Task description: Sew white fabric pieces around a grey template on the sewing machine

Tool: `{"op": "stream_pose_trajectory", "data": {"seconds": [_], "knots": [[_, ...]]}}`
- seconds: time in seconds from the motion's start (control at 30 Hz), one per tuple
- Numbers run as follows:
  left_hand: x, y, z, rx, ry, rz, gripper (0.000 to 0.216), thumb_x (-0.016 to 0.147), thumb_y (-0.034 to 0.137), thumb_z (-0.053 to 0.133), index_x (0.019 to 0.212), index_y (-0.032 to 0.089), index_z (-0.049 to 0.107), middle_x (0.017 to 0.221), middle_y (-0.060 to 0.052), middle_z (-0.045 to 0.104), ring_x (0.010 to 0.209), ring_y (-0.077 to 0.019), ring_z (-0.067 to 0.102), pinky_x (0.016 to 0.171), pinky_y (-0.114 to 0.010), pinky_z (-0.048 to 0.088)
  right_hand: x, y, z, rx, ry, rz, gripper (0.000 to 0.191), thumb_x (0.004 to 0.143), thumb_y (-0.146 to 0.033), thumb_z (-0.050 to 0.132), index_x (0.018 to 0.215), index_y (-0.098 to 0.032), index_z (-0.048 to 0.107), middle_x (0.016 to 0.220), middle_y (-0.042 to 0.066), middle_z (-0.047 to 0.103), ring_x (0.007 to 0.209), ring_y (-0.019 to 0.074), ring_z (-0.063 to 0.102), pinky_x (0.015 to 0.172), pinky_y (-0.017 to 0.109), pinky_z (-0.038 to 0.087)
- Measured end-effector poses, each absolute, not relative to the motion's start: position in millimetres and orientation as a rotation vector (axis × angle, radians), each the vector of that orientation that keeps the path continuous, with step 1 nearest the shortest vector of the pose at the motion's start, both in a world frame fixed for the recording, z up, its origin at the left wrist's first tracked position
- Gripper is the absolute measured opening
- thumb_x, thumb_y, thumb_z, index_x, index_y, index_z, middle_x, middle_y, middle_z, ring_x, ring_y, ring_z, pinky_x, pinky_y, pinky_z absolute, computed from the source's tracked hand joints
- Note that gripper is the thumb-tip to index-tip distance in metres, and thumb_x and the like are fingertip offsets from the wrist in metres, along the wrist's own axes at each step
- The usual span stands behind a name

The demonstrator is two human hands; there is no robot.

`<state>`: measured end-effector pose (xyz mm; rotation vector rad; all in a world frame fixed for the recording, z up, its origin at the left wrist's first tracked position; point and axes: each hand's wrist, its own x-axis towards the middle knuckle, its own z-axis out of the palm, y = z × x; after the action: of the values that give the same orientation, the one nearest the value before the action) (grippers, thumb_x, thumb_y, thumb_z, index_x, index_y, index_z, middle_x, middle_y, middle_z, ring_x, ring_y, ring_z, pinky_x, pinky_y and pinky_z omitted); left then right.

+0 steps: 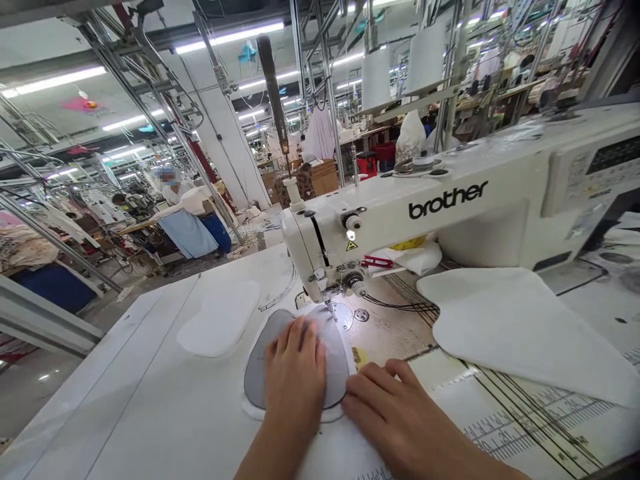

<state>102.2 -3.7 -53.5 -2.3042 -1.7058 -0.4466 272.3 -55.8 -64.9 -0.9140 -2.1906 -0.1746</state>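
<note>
My left hand (296, 370) lies flat, fingers forward, on a rounded grey panel (257, 367) that rests on a slightly larger white fabric piece (254, 411). The far edge of this stack reaches the needle area (331, 310) of a white Brother sewing machine (380, 213). At the stack's near right edge, my right hand (385, 407) has its fingers curled and closed on the rim of the white fabric; the fingertips are partly hidden. A lamp lights the metal needle plate (344, 316) just beside the panel.
Another white rounded piece (220, 320) lies on the table at left. A larger white piece (520, 333) covers part of the right side. Red thread snips (377, 262) sit behind the needle. Thread cones (376, 77) stand above; a co-worker (173, 187) is far left.
</note>
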Motion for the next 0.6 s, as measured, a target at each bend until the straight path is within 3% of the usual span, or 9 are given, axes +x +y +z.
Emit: {"op": "stream_pose_trajectory", "data": {"seconds": [0.2,0.37,0.47,0.6], "knots": [[67.0,-10.3,-28.5,-2.112,-2.221,-0.338,0.048,0.092,0.036,0.04,0.129,0.014,0.059,0.139,-0.015,0.056,0.126,-0.0364,0.05,0.096,-0.057,0.041,269.6,-54.1,-67.4,-0.911,-2.138,-0.273,0.022,0.088,-0.004,0.043,0.076,-0.019,0.054,0.074,0.0,0.058,0.069,0.0158,0.049,0.07,0.032,0.029],[44.4,6.5,-15.0,-2.156,-2.616,-1.001,0.065,0.072,0.052,0.057,0.121,0.01,0.064,0.124,-0.016,0.065,0.111,-0.0349,0.061,0.095,-0.049,0.046,267.2,-51.6,-71.5,-0.891,-2.055,-0.341,0.033,0.096,-0.005,0.034,0.074,-0.018,0.055,0.07,-0.001,0.056,0.066,0.015,0.047,0.07,0.031,0.029],[29.9,8.5,-12.3,-2.103,-2.679,-1.227,0.066,0.068,0.058,0.061,0.116,0.014,0.066,0.108,-0.012,0.072,0.096,-0.0302,0.068,0.084,-0.042,0.054,266.0,-49.3,-73.3,-0.884,-2.006,-0.399,0.036,0.097,-0.005,0.033,0.07,-0.018,0.053,0.067,-0.001,0.053,0.063,0.0138,0.045,0.069,0.031,0.029],[-6.5,-14.8,-10.4,-1.827,-2.891,-1.863,0.071,0.064,0.062,0.074,0.122,0.023,0.062,0.108,-0.006,0.074,0.098,-0.0284,0.07,0.075,-0.034,0.059,263.8,-45.5,-78.1,-0.905,-1.978,-0.512,0.033,0.093,-0.003,0.039,0.065,-0.018,0.049,0.063,-0.002,0.05,0.062,0.013,0.043,0.069,0.031,0.028]]}}
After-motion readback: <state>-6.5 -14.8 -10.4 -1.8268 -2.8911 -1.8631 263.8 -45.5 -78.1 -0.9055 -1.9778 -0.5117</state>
